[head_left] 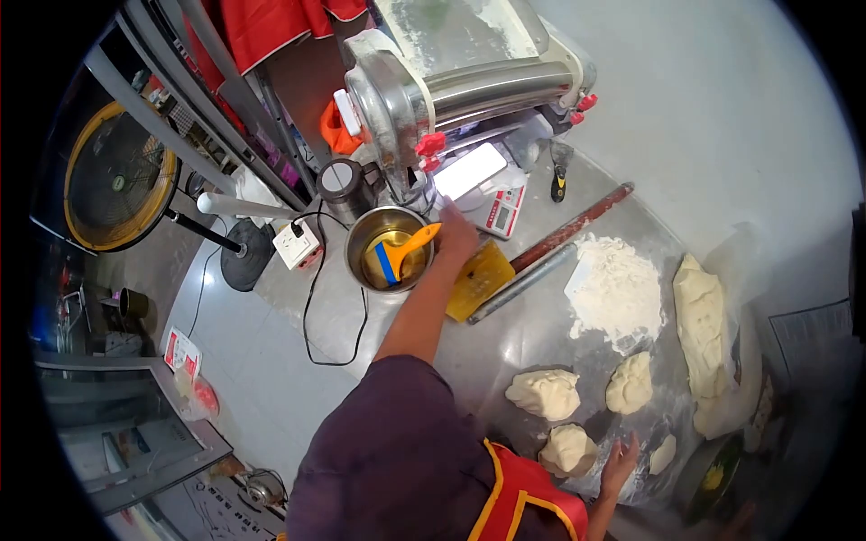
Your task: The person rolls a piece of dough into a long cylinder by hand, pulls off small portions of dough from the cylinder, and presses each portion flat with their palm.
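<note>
My left hand (457, 233) reaches forward to the lower edge of a phone with a lit white screen (470, 171); a finger is stretched toward it and the rest are partly hidden. Beside that hand is a steel pot (353, 243) with yellow liquid, an orange-handled brush (408, 248) resting in it. Close to the wrist lies a yellow flat piece (481, 281). My right hand (619, 463) is open, fingers apart, low over the floured steel table. Near it are a dough lump (568, 450), two more lumps (544, 394) (630, 383) and a small flat dough piece (662, 454).
A dough roller machine (496, 90) stands at the back. A red-and-white scale (506, 212), a scraper (559, 176), a rolling pin (577, 225), a flour heap (618, 288) and a long dough piece (701, 329) lie around. A black cord (309, 325) loops by the power strip (295, 244).
</note>
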`<state>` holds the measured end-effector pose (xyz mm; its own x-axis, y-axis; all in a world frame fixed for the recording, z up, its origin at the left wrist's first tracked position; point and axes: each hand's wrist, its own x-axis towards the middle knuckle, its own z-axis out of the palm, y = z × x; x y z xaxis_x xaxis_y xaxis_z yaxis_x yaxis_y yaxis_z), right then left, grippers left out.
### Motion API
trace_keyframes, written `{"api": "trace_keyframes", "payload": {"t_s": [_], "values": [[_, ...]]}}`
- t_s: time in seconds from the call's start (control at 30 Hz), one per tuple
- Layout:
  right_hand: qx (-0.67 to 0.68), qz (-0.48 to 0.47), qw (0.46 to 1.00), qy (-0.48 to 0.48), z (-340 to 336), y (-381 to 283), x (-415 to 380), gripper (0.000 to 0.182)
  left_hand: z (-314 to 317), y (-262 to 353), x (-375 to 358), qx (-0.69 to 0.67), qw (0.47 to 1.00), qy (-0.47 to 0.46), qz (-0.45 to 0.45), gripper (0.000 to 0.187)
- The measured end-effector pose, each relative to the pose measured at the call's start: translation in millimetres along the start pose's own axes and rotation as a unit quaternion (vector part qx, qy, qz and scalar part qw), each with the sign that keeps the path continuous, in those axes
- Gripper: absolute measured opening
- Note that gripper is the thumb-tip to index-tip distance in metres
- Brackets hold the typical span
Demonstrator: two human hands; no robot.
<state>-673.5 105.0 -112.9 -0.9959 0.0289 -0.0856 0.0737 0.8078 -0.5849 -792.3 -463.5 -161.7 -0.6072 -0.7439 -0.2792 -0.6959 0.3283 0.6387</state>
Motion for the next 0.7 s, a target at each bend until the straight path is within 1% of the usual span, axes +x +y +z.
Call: {"api": "trace_keyframes", "payload": {"t_s": [0.23,0.33,0.43,0.7], "values": [[0.022,0.007,1.0,0.005,4.4,8.9,-2.4,0.047,2.6,-1.0,1.0,0.005,1.0,-0.006,-0.005,0.086],[0.032,0.004,0.999,0.004,5.0,11.3,-3.7,0.046,9.8,-6.9,2.9,-0.016,0.998,0.057,0.025,0.085],[0.033,0.001,0.999,0.003,5.0,9.7,-4.9,0.046,2.1,1.2,-3.1,-0.008,0.999,0.033,0.005,0.086],[0.035,0.002,0.999,0.005,6.1,14.1,-9.8,0.046,11.2,-9.0,8.0,-0.014,1.0,0.018,-0.009,0.091]]}}
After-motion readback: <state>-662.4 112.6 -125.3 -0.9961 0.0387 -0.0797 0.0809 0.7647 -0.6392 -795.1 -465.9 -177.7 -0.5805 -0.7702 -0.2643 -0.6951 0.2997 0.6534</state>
